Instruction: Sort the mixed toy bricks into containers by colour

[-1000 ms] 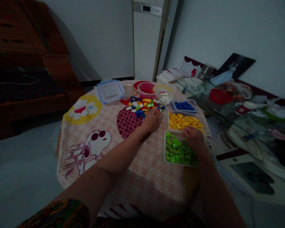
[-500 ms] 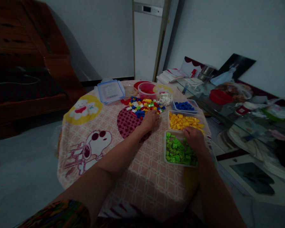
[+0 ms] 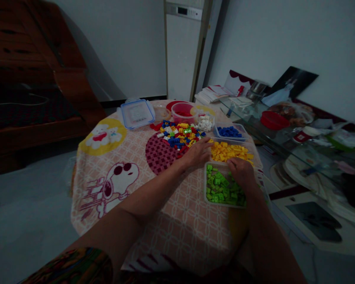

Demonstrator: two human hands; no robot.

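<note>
My left hand point(image 3: 198, 152) reaches to the left rim of a clear box of yellow toy bricks point(image 3: 229, 151). Its fingers are drawn together, and a bit of yellow shows at their tips; whether that is a held brick or one in the box is unclear. My right hand point(image 3: 241, 171) is closed over the edge between the yellow box and a box of green toy bricks point(image 3: 220, 185). What its curled fingers hold is hidden. Behind my left hand lies a loose pile of mixed toy bricks point(image 3: 179, 134) in red, blue, yellow and white.
Blue bricks point(image 3: 229, 132) fill a box behind the yellow one. White bricks point(image 3: 205, 123) and a round tub with red pieces point(image 3: 183, 112) stand at the back, left of it a blue-rimmed lid point(image 3: 137, 113). A cluttered glass table point(image 3: 254, 120) adjoins on the right.
My left hand has moved right and slightly toward me, from the mixed pile to the yellow box's rim, uncovering bricks at the pile's front. My right hand has stayed put.
</note>
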